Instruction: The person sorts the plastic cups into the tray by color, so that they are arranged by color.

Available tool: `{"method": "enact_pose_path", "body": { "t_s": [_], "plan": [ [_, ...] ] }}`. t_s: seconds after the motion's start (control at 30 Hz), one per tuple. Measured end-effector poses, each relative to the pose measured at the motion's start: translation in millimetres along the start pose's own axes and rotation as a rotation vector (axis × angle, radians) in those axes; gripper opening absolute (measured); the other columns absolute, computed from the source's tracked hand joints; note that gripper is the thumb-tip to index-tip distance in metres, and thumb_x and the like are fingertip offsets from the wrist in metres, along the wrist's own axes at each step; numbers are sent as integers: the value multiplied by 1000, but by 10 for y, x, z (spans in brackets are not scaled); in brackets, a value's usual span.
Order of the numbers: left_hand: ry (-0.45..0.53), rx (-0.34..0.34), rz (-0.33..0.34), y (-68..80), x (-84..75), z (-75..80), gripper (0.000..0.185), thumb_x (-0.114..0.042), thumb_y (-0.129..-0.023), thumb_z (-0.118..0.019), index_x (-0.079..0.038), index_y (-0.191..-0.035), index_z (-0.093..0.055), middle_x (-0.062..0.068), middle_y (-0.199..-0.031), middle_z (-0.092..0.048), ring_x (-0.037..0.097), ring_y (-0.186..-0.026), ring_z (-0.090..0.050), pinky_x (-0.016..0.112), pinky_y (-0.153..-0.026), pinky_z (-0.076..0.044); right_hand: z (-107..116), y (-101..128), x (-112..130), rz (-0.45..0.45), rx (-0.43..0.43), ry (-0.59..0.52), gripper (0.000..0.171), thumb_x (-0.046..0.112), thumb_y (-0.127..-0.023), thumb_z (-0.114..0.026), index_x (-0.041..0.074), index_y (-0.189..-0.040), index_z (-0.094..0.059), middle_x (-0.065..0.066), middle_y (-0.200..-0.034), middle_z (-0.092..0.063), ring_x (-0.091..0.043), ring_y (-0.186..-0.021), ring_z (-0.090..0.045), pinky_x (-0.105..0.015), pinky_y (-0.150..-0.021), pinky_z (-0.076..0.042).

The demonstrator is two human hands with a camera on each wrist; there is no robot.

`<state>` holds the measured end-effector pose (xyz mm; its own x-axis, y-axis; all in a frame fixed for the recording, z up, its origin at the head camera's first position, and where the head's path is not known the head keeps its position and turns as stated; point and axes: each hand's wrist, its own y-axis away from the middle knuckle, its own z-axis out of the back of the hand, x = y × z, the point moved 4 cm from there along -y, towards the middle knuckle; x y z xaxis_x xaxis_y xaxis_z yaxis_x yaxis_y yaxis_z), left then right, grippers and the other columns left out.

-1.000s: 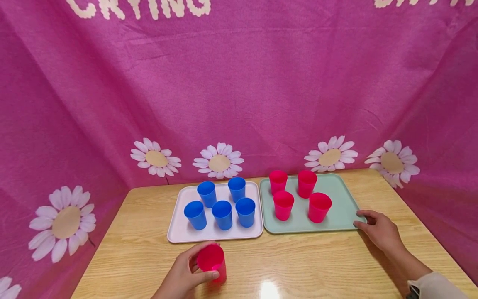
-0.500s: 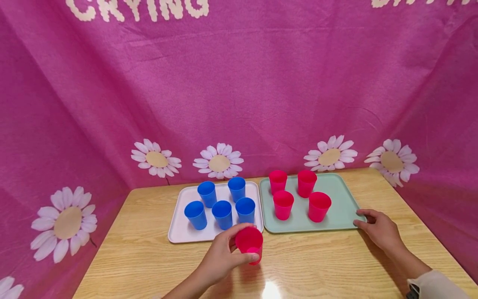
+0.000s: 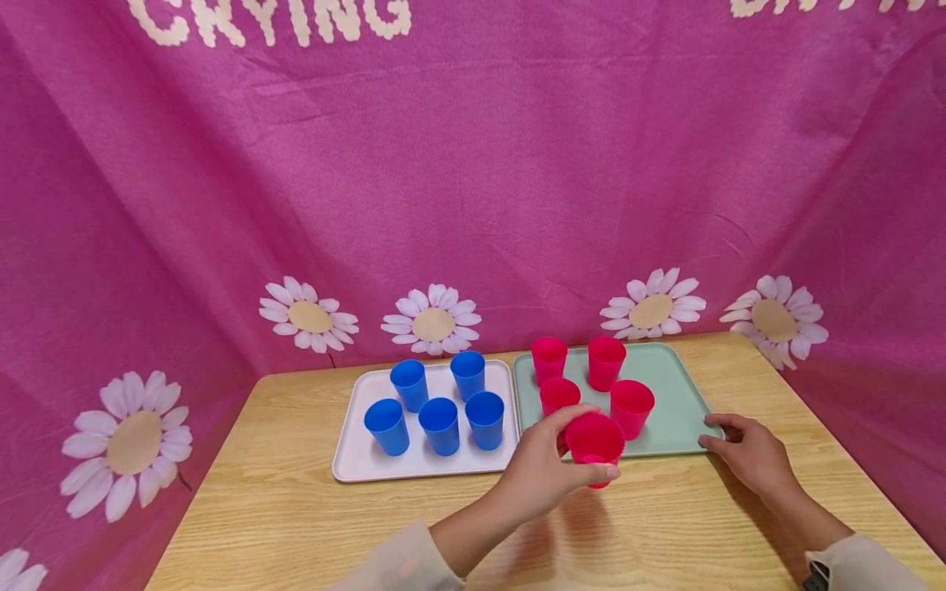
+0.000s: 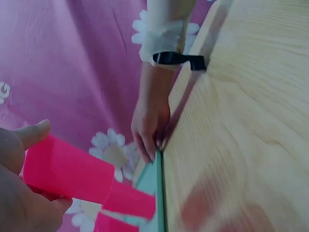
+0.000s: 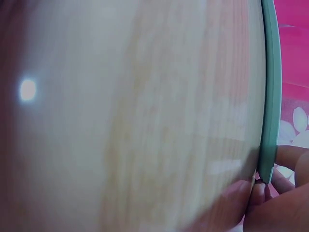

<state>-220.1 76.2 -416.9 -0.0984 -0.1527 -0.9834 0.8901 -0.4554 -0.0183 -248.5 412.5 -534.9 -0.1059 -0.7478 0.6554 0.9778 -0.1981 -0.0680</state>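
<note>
My left hand (image 3: 538, 469) grips a red plastic cup (image 3: 595, 439) round its side, thumb at the near side. The cup is upright with its mouth up, raised over the front edge of the green tray (image 3: 681, 402), and its shadow falls on the table. Several red cups (image 3: 632, 406) stand on that tray, one of them partly covered by my left hand. At the tray's front right corner my right hand (image 3: 757, 461) pinches the rim; in the right wrist view, the fingers (image 5: 291, 155) lie on both sides of the green edge.
A pale pink tray (image 3: 351, 447) with several blue cups (image 3: 441, 427) in two rows stands left of the green one, edges close together. Both trays lie on a wooden table (image 3: 296, 525). A magenta curtain (image 3: 473, 189) with daisies hangs behind and at the sides.
My left hand has carried the red cup rightward and away from me, from in front of the pink tray to the green tray's front edge. My right hand has stayed at the corner.
</note>
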Motion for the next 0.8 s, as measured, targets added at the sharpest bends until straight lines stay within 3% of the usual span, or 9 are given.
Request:
{"method": "enact_pose_path", "body": {
  "t_s": [0.3, 0.47, 0.6, 0.8],
  "plan": [
    [-63, -82, -3, -396, -145, -493, 62, -23, -77, -92, -32, -132, -66, -20, -108, -64, -2, -98, -57, 21, -76, -54, 23, 6, -4, 13, -20, 13, 45, 20, -94, -76, -9, -126, -65, -35, -123, -64, -43, -104, -62, -49, -84, -49],
    [-93, -114, -10, -584, -223, -752, 63, -23, -79, -91, -30, -135, -63, -19, -110, -63, -4, -99, -54, 20, -75, -54, 45, 27, 7, 31, -25, 12, 47, 22, -94, -76, -10, -126, -64, -35, -121, -64, -46, -104, -62, -55, -85, -51],
    [-98, -150, -27, -754, -278, -969, 63, -22, -79, -92, -27, -134, -61, -20, -111, -63, -5, -100, -53, 19, -76, -53, 51, 40, 17, 47, -43, 18, 43, 18, -93, -74, -12, -121, -64, -29, -103, -68, -39, -91, -62, -48, -76, -50],
    [-100, -244, 23, -995, -246, -1216, 65, -23, -77, -92, -28, -133, -60, -18, -113, -63, -3, -102, -54, 21, -78, -54, 49, 48, 62, 73, -72, 31, 45, 17, -91, -76, -13, -122, -64, -29, -101, -70, -40, -89, -64, -49, -75, -50]
  ]
}}
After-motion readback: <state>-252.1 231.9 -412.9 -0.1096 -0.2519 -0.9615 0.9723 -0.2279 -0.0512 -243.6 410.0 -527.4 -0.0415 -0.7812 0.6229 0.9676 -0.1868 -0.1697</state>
